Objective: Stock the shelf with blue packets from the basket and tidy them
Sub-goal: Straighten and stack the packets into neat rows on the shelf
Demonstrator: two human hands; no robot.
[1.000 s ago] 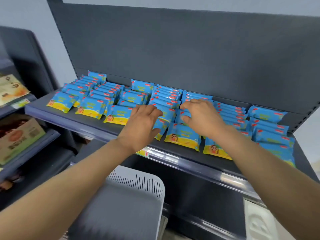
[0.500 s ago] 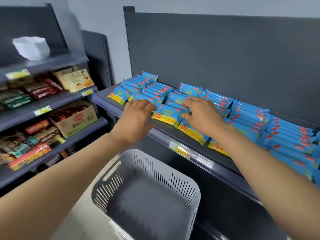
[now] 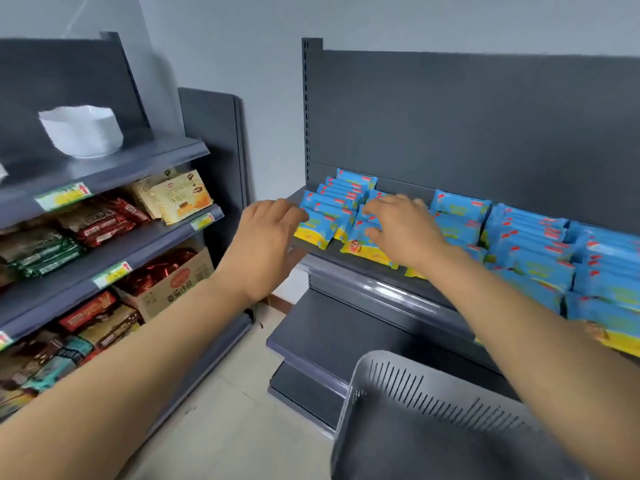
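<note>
Several rows of blue packets (image 3: 526, 237) with yellow ends lie on the dark grey shelf (image 3: 367, 285), from its left end to the right edge of view. My left hand (image 3: 263, 244) hovers at the shelf's left end, fingers relaxed, its fingertips next to the leftmost front packet (image 3: 320, 226). My right hand (image 3: 403, 230) lies flat over the second and third rows, fingers spread on the packets. The grey slotted basket (image 3: 426, 386) stands below at the bottom right; what I see of its inside is bare.
A second shelf unit on the left carries brown, red and green snack packs (image 3: 100, 220), a cardboard box (image 3: 173, 285) and a white bowl (image 3: 81, 131) on top. A lower dark shelf (image 3: 332, 334) juts out under the packets. Light floor lies between the units.
My view has swung left, so the left shelf unit now fills more of the frame. Both hands have moved leftward along the packet rows to the shelf's left end.
</note>
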